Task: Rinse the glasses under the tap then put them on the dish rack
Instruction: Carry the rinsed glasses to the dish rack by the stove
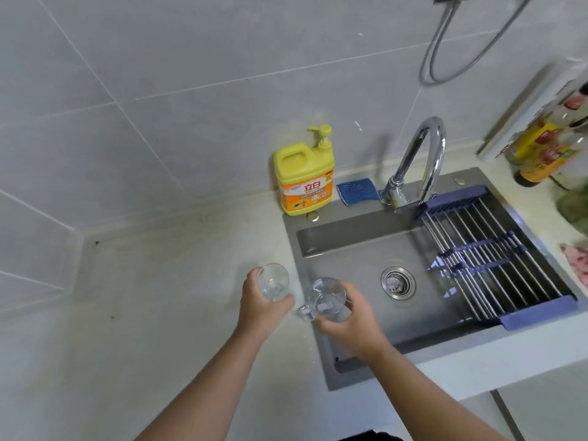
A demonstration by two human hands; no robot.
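My left hand [259, 308] grips a clear round glass [273, 280] over the counter just left of the sink. My right hand [353, 319] holds a clear glass mug with a handle [324, 299] above the sink's left rim. The two glasses are close together but apart. The chrome tap [423, 157] arches over the back of the grey sink [350, 246], and no water is visibly running. A roll-up dish rack [496, 259] with steel rods and blue ends lies across the sink's right side, with nothing on it.
A yellow dish soap bottle [304, 176] and a blue sponge [356, 190] stand at the sink's back edge. Bottles [547, 144] crowd the counter at the far right. The drain strainer [397, 281] sits mid-basin. A pale counter [143, 313] stretches to the left.
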